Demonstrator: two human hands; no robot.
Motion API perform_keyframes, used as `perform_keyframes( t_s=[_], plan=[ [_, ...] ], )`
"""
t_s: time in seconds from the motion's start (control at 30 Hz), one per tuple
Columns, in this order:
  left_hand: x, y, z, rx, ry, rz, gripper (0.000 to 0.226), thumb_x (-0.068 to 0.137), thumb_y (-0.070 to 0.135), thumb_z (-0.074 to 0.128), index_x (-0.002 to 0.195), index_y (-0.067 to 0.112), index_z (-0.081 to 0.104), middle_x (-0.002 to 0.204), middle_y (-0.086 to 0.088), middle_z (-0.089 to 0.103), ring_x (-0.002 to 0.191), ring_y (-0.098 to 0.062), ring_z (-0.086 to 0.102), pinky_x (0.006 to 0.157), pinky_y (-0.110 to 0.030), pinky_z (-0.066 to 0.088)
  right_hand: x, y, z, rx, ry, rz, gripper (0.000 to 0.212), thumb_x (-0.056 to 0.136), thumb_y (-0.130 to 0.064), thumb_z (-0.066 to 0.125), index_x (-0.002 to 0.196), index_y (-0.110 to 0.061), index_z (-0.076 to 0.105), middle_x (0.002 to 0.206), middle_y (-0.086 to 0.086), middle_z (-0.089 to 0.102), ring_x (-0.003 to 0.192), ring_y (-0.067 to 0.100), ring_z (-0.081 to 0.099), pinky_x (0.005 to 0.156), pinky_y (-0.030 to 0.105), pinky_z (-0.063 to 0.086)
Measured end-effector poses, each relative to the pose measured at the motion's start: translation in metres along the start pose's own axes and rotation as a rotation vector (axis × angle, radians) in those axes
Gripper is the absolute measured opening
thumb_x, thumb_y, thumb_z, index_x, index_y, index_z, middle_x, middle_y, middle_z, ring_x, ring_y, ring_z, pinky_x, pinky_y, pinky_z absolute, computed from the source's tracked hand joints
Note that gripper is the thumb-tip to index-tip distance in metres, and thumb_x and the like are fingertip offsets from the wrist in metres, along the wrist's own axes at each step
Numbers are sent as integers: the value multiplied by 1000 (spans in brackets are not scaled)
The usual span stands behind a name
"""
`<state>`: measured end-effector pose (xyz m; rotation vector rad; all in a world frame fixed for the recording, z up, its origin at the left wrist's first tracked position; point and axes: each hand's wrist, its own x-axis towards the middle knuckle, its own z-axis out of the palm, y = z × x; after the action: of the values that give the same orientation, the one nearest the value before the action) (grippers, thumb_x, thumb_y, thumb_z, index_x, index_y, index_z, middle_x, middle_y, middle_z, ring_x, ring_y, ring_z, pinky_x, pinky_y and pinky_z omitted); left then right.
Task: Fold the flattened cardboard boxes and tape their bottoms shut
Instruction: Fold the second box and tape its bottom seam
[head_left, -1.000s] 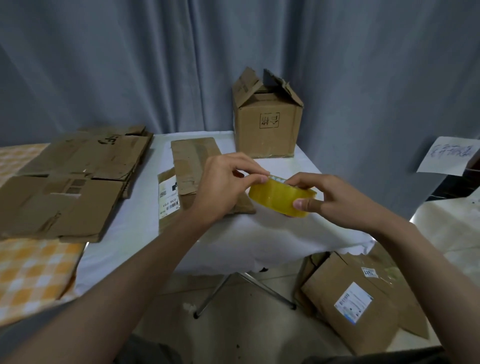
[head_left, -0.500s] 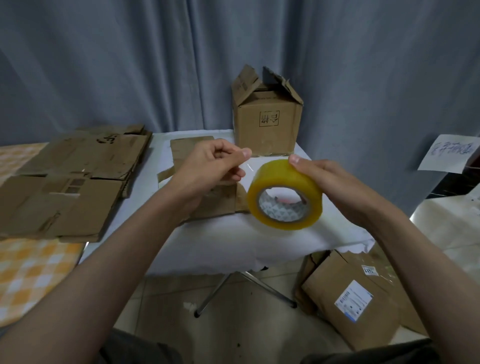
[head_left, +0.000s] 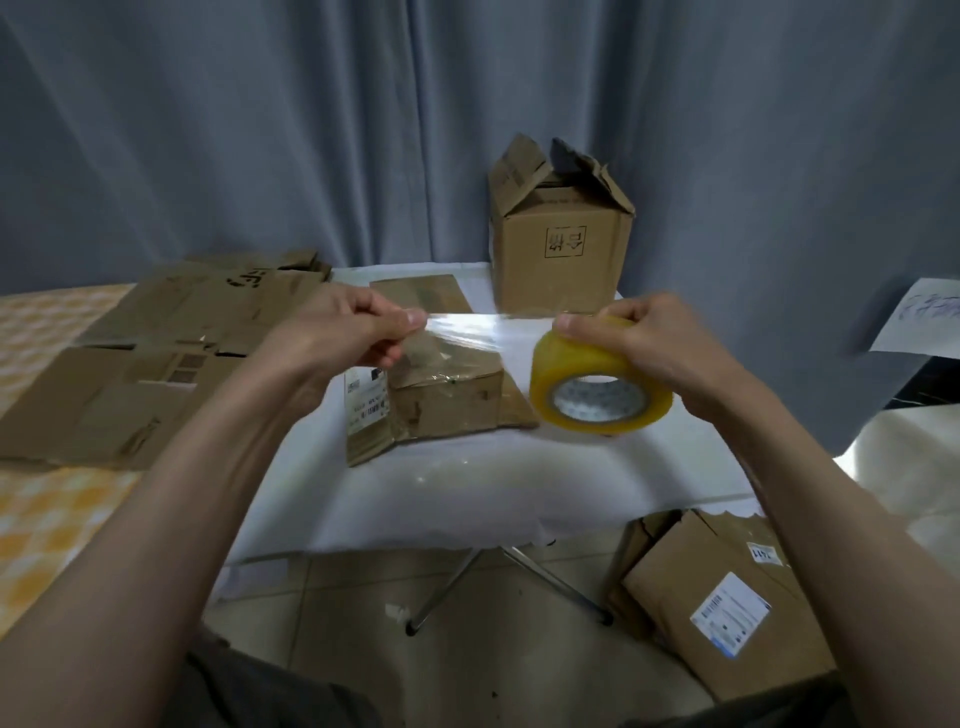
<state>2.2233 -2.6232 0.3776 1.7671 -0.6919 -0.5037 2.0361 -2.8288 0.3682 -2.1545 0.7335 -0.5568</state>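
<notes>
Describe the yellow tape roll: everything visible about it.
The yellow roll of clear packing tape is a wide glossy ring round a pale printed core, tilted so its opening faces the camera. The right hand grips its top, thumb on the near edge. A transparent strip runs from it leftward to the left hand, which pinches the free end. It is held above the white table, touching no cardboard.

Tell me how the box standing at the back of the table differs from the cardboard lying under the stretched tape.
The standing box is erected, its top flaps up and open; the flattened box lies collapsed on the white table. The standing box bears a printed black square mark; the flattened box carries a white barcode label. Both are worn brown cardboard.
</notes>
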Motion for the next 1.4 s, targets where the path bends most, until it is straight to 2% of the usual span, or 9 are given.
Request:
perform_keyframes(
  t_s=[0.1, 0.23, 0.33, 0.53, 0.8, 1.13, 1.23, 1.33, 1.4],
  plan=[
    [-1, -7, -8, 26, -29, -60, 13, 86, 17, 73, 83, 4, 68, 68, -5, 64, 57, -10, 56, 59, -19, 54, 12, -2, 7, -221, 80, -8, 58, 64, -79, 69, 74, -22, 74, 80, 1, 69, 70, 12, 63, 54, 28, 42],
    [3, -15, -16, 43, -54, -128, 17, 86, 16, 73, 74, 8, 65, 59, -4, 60, 52, -9, 56, 58, -19, 54, 31, -11, 10, -278, -5, -14, 76, 73, -72, 67, 93, 0, 75, 90, 17, 72, 62, 15, 60, 55, 27, 45],
    [5, -22, -20, 54, -70, -152, 18, 86, 15, 73, 73, 8, 64, 58, -4, 60, 51, -8, 56, 58, -20, 54, 44, -13, 12, -373, -67, -3, 73, 76, -70, 67, 99, -1, 74, 97, 18, 71, 64, 20, 60, 59, 30, 45],
    [6, -29, -31, 73, -56, -162, 17, 85, 14, 73, 74, 6, 63, 57, -4, 59, 48, -8, 55, 51, -17, 52, 60, -26, 26, -480, -114, -23, 63, 69, -69, 74, 70, -6, 67, 77, 12, 62, 64, 20, 55, 57, 30, 42],
    [10, -37, -37, 104, -83, -190, 17, 86, 15, 73, 76, 5, 64, 61, -5, 60, 55, -13, 55, 52, -19, 53, 69, -25, 39, -534, -163, -7, 67, 69, -73, 71, 74, -6, 69, 78, 8, 61, 71, 21, 58, 62, 31, 44],
    [21, -48, -31, 144, -104, -253, 20, 85, 21, 76, 73, 9, 64, 60, -5, 63, 60, -15, 58, 61, -27, 52, 75, -10, 47, -538, -189, 57, 76, 67, -73, 72, 92, -2, 74, 102, 13, 65, 80, 22, 60, 72, 37, 51],
    [20, -49, -26, 169, -98, -278, 21, 85, 23, 76, 77, 7, 66, 63, -6, 64, 57, -14, 59, 57, -23, 54, 77, -5, 50, -542, -228, 74, 72, 68, -73, 71, 95, -5, 72, 118, 14, 62, 94, 25, 59, 82, 38, 52],
    [19, -53, -21, 262, -61, -298, 34, 84, 30, 77, 91, -3, 70, 70, -9, 67, 60, -17, 61, 59, -24, 56, 78, 0, 54, -538, -240, 76, 72, 68, -72, 71, 96, -6, 73, 123, 16, 62, 106, 27, 56, 91, 41, 51],
    [19, -55, -21, 437, -34, -299, 55, 81, 44, 77, 101, -6, 67, 84, -13, 69, 74, -25, 66, 74, -31, 57, 80, 2, 55, -537, -244, 79, 72, 66, -73, 72, 93, -7, 72, 122, 15, 61, 99, 26, 58, 89, 41, 53]
  ],
)
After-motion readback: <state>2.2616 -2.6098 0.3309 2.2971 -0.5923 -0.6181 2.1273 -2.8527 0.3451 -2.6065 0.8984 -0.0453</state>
